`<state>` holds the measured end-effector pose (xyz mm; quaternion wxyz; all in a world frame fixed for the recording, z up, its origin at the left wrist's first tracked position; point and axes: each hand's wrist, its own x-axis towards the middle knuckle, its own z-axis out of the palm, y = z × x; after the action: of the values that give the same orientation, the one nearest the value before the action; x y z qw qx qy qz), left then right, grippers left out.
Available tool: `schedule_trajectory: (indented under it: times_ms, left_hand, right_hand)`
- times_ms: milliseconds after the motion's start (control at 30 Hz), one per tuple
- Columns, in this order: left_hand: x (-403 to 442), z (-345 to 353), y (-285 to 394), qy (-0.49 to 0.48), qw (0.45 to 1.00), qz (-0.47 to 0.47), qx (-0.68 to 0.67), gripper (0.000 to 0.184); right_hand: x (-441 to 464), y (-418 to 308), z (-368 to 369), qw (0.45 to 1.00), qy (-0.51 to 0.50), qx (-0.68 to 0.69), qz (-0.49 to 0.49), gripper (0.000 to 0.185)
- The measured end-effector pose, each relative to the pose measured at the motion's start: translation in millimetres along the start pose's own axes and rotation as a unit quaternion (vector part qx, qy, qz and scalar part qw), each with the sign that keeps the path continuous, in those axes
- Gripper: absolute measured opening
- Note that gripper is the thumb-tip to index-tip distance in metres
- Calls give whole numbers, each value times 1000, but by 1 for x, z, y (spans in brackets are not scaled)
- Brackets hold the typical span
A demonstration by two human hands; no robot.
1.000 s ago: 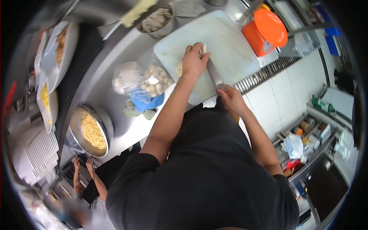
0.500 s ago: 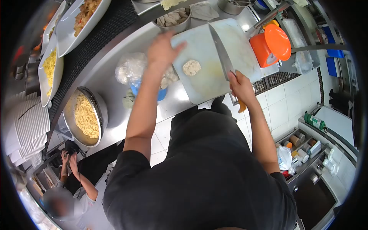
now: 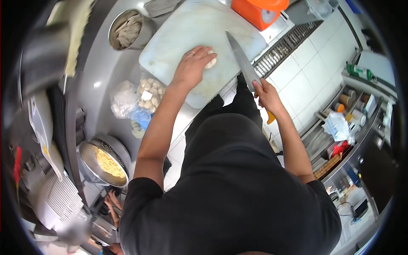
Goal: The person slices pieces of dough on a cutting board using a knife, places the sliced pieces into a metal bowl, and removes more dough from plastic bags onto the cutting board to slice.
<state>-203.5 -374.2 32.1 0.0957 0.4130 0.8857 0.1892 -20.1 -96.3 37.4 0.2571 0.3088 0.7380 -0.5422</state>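
One person in a black shirt (image 3: 229, 182) stands at a steel tabletop (image 3: 98, 80), two bare hands at work over one pale cutting board (image 3: 170, 40). The left hand (image 3: 192, 70) lies over one whitish lump of food (image 3: 211, 62), which sits on the board and shows just past the fingertips; whether the fingers pinch it or merely rest against it, one cannot tell. The right hand (image 3: 267, 97) is wrapped around the yellow handle of one long knife (image 3: 242, 58), its blade angled over the board's edge, apart from the lump. Beside the board stand one metal pot (image 3: 148, 34) of pale strips (image 3: 128, 32), too many to count, and one orange scale (image 3: 250, 12). Near the left forearm lie two clear plastic bags, one crumpled (image 3: 122, 102), the other filled with pale round pieces (image 3: 152, 90) and bearing one white label (image 3: 147, 95), with one blue bag (image 3: 141, 116) just beside them. Farther left, one metal bowl (image 3: 90, 160) holds yellow noodles (image 3: 109, 163), near one stack of white plates (image 3: 57, 197). A co-worker's two hands (image 3: 113, 199) appear at lower left, empty or full one cannot tell.
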Motion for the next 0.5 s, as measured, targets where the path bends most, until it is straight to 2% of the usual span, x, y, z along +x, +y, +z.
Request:
schedule_trajectory:
  times_ms: [100,200,400,500]
  left_hand:
    - [0,-17,14,51,995,-84,14,52]
    - [-9,-13,19,55,967,-217,-124,46]
    - [-2,-9,22,45,975,-206,-72,50]
    - [3,-15,26,28,984,-175,4,51]
  right_hand:
    - [-1,-2,8,998,-44,43,9,48]
    - [0,5,18,993,-88,75,3,51]
    - [5,24,31,986,-138,93,-1,50]
    - [7,28,31,984,-153,91,-10,49]
